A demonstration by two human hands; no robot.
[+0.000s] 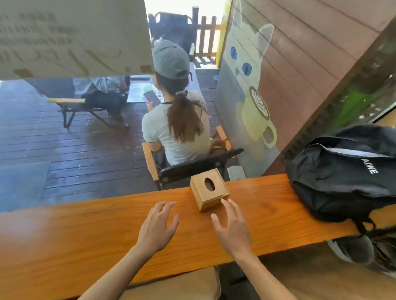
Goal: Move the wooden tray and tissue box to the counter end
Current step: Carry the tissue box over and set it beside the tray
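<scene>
Fingers of the right hand are spread wide, and their tips come right up to the near corner of the small square wooden tissue box; the picture does not show for sure if they touch it. That hand holds nothing. On the other side of the box, a bit nearer the person, the left hand floats over the long shiny orange-brown wooden counter. Its fingers are spread wide too, and it is empty.

The tissue box stands upright on the counter, near the far edge. It has a dark oval hole in its top. No tissue can be seen in the hole.

To the right of the box, a soft black backpack with white letters lies on the counter, well apart from the box. Behind the box, past the counter, a person in a grey cap sits in a chair on the dark wood floor. To the right of that person, a painted white cat with blue eyes is on the brown wall.
</scene>
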